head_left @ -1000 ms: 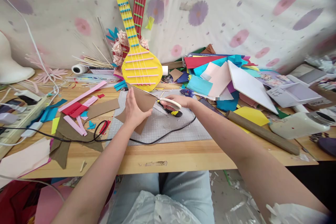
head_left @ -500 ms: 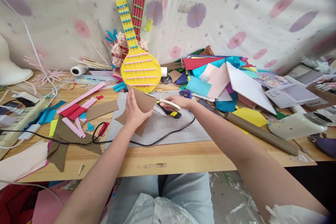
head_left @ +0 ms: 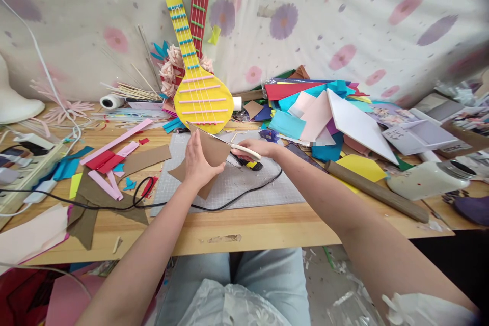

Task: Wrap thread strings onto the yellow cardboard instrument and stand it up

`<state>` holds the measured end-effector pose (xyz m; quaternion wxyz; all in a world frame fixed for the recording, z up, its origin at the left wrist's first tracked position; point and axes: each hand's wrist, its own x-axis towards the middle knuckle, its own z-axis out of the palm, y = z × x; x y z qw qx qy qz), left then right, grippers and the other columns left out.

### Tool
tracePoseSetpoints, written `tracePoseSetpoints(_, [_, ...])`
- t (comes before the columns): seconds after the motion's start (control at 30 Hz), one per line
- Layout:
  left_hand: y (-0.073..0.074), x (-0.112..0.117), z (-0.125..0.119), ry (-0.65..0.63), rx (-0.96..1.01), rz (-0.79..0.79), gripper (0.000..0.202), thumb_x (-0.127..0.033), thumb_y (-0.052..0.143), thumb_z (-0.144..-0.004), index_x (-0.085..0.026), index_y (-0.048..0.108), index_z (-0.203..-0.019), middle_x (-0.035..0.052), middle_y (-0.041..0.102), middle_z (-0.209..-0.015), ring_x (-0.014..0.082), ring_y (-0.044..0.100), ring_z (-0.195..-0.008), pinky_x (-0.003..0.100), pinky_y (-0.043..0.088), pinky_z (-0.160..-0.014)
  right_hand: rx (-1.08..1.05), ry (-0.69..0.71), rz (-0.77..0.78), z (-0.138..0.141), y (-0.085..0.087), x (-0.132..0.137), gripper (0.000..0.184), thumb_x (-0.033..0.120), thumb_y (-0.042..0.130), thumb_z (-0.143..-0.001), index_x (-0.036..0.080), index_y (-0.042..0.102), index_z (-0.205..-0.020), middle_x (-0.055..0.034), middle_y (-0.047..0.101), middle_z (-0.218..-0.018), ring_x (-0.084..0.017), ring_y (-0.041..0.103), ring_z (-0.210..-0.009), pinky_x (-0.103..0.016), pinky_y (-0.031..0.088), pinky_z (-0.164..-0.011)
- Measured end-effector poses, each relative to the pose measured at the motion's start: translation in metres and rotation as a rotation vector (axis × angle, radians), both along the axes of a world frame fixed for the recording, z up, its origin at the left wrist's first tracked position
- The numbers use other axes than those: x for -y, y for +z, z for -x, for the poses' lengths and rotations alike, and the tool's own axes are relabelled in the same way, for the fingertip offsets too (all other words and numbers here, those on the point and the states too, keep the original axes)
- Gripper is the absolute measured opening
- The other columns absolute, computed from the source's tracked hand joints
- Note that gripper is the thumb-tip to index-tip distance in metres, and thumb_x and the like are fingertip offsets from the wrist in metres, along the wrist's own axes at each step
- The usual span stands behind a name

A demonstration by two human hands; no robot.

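A brown piece of cardboard point(head_left: 214, 152) is tilted up above the grey cutting mat point(head_left: 244, 188), and my left hand point(head_left: 198, 163) grips it with the thumb along its near side. My right hand point(head_left: 254, 147) is closed round the white-handled scissors point(head_left: 248, 152), whose blades lie along the cardboard's upper right edge. Much of the blades is hidden by the cardboard. Below the scissors a black and yellow tool point(head_left: 254, 165) rests on the mat, partly covered. Directly behind the cardboard leans a yellow paper-craft lute point(head_left: 204, 99) with pink and blue strips.
A black cable point(head_left: 229, 208) crosses the mat's near part. Cardboard scraps point(head_left: 147, 159) and pink strips point(head_left: 118, 145) lie at left, beside a power strip point(head_left: 34, 175). At right are a pile of coloured paper point(head_left: 290, 125), a brown tube point(head_left: 376, 191) and a white jar point(head_left: 428, 181).
The cardboard and my left hand have shifted slightly right, closer to the right hand, and the scissors reach further along the edge. The whole view has drifted a little.
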<state>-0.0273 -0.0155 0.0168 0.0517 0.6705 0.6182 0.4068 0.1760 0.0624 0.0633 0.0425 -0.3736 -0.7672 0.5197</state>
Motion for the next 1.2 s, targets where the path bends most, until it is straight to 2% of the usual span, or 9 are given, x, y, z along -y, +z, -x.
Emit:
tracePoseSetpoints(0.17, [0.002,0.002,-0.006,-0.013,-0.003,0.016,0.118,-0.036,0.076,-0.056,-0.019,-0.001,-0.145,0.0182,0.014,-0.150,0.0320,0.013,-0.140,0.050,0.019,-0.113,-0.003,0.026,0.095,0.004,0.002,-0.003,0.054,0.069,0.058,-0.066,0.017,0.048,-0.070,0.0052,0.044,-0.052,-0.006,0.040,-0.044,-0.019,0.032,-0.040])
tracePoseSetpoints(0.5, [-0.001,0.004,-0.011,-0.043,0.022,0.036,0.120,-0.038,0.076,-0.055,-0.021,-0.001,-0.145,0.0176,0.014,-0.150,0.0324,0.013,-0.140,0.051,0.021,-0.112,-0.084,-0.029,0.186,0.004,0.000,0.001,0.048,0.062,0.060,-0.070,0.016,0.048,-0.065,0.0057,0.041,-0.050,-0.005,0.037,-0.042,-0.018,0.031,-0.039])
tracePoseSetpoints(0.8, [0.005,0.005,-0.014,-0.034,0.048,0.093,0.121,-0.036,0.077,-0.053,-0.020,0.000,-0.145,0.0180,0.015,-0.149,0.0323,0.014,-0.140,0.052,0.023,-0.110,-0.111,-0.020,0.283,0.002,-0.005,0.001,0.055,0.071,0.052,-0.071,0.016,0.049,-0.065,0.0043,0.043,-0.049,-0.005,0.039,-0.041,-0.019,0.033,-0.038])
tracePoseSetpoints(1.2, [0.004,0.003,-0.017,-0.035,0.038,0.128,0.119,-0.035,0.077,-0.053,-0.020,0.002,-0.145,0.0178,0.016,-0.149,0.0326,0.016,-0.139,0.051,0.022,-0.111,-0.079,-0.061,0.292,-0.001,-0.004,0.001,0.051,0.065,0.056,-0.073,0.015,0.048,-0.066,0.0054,0.042,-0.048,-0.004,0.039,-0.039,-0.016,0.033,-0.036])
